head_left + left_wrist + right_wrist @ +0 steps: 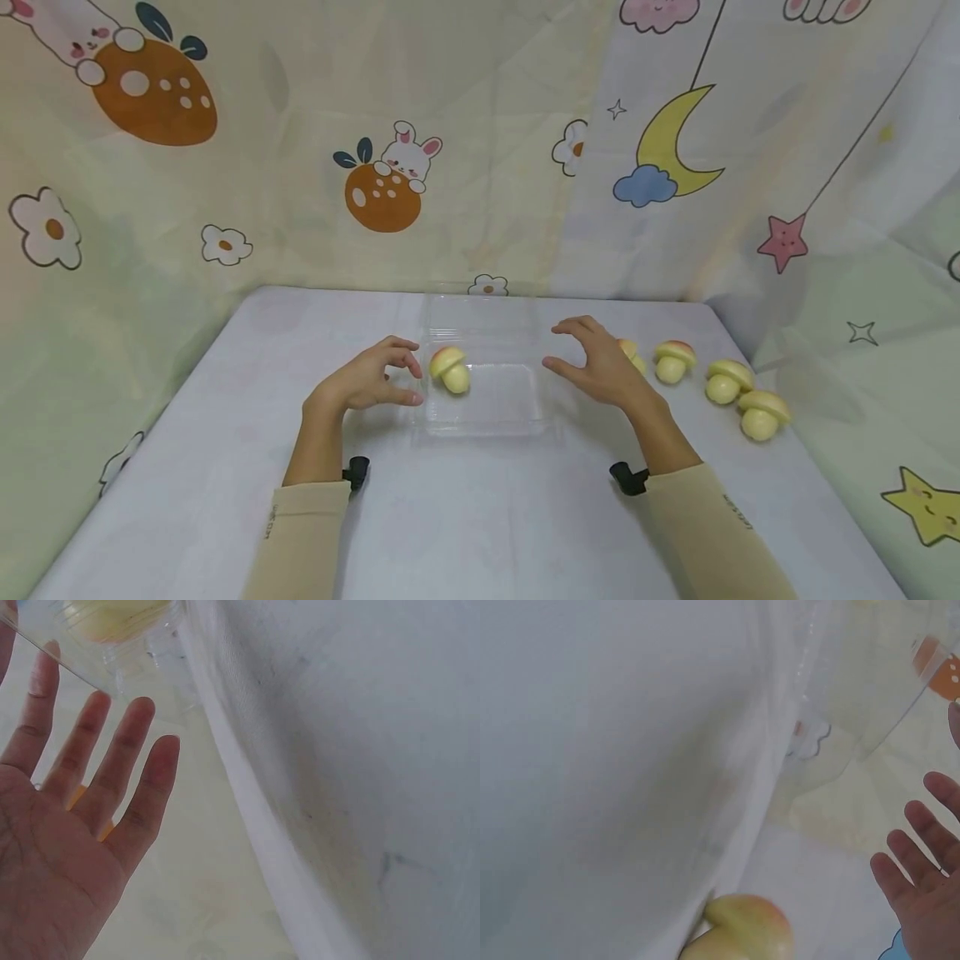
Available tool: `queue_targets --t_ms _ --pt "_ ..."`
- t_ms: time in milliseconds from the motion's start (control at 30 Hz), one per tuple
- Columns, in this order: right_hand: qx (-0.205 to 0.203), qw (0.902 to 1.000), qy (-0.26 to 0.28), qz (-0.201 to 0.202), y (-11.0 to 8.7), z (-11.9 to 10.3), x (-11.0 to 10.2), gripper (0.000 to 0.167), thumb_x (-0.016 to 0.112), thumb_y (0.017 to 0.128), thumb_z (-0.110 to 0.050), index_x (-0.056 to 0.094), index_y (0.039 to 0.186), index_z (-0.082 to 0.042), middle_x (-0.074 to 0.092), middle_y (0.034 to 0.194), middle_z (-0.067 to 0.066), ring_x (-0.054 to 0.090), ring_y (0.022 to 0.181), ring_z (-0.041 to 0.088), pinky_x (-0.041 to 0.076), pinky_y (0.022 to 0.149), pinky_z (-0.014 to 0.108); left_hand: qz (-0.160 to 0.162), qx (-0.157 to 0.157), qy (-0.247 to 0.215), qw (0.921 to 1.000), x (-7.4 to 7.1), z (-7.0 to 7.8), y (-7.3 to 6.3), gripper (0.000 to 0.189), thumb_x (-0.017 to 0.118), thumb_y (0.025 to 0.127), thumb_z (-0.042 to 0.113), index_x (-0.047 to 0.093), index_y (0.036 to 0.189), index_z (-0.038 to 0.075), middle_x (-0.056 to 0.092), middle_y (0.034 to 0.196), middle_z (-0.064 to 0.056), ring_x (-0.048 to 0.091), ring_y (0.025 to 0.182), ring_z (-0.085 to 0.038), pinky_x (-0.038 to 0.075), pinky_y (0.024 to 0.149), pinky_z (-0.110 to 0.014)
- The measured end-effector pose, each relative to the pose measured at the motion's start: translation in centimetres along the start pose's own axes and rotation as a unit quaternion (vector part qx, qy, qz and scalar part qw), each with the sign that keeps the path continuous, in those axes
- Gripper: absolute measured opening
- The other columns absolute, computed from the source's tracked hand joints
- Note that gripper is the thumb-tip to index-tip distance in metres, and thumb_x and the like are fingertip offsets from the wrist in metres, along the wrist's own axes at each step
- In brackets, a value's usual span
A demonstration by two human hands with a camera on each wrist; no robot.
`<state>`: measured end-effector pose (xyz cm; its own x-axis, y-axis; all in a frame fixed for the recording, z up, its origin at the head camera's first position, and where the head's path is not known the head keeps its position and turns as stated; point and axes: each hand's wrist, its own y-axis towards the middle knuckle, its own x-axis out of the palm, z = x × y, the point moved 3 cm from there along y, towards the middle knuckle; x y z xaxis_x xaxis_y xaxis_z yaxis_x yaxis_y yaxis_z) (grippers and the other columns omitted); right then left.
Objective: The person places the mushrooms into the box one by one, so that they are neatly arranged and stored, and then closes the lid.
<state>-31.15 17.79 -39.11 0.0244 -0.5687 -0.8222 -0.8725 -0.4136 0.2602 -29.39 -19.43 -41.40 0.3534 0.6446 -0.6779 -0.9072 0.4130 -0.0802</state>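
Note:
A clear plastic box [510, 404] lies in the middle of the table with its lid [480, 317] raised at the back. Inside, against the left side, is one yellow toy mushroom [452, 371] with a reddish patch on its cap. My left hand [371, 377] is at the box's left edge, fingers spread and loosely bent; in the left wrist view a clear plastic edge overlaps the fingertips [139, 709]. On the other side my right hand [600, 367] hovers a little off the box, thumb and fingers apart, holding nothing.
Several more toy mushrooms stand at the right: one partly hidden behind the right hand, then a mushroom [673, 362], another [727, 382], and one nearest the table's right edge [763, 415]. A printed cloth [480, 167] hangs behind the white table [480, 517].

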Motion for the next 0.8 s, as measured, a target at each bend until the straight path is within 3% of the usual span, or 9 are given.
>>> queue_targets --t_ms 200,533,800 --pt "0.013 0.9999 -0.009 0.005 -0.8 1.7 -0.3 0.057 0.074 0.095 -0.037 0.057 0.14 -0.007 0.042 0.154 0.017 0.039 0.142 0.044 0.038 0.111 0.063 0.001 -0.006 0.005 1.0 0.0 -0.1 -0.2 0.04 0.09 0.079 0.034 0.072 0.107 0.011 0.042 0.157 -0.01 0.049 0.137 -0.033 0.042 0.113 -0.057" --pt "0.027 0.9991 -0.01 0.03 -1.6 4.2 -2.3 0.059 0.078 0.093 -0.031 0.056 0.14 -0.004 0.042 0.154 0.022 0.032 0.141 0.051 0.03 0.114 0.065 -0.001 0.003 0.003 1.0 0.0 -0.1 -0.1 0.041 0.09 0.08 0.034 0.072 0.107 0.01 0.042 0.157 -0.01 0.05 0.136 -0.033 0.043 0.112 -0.057" --pt "0.036 0.9989 -0.017 0.024 -2.2 5.3 -2.7 0.061 0.077 0.092 -0.032 0.054 0.141 -0.003 0.04 0.155 0.024 0.03 0.142 0.054 0.028 0.113 0.068 0.0 0.013 -0.004 0.9999 0.1 -0.2 0.1 0.041 0.09 0.079 0.032 0.071 0.107 0.009 0.042 0.157 -0.011 0.05 0.135 -0.033 0.043 0.112 -0.058"
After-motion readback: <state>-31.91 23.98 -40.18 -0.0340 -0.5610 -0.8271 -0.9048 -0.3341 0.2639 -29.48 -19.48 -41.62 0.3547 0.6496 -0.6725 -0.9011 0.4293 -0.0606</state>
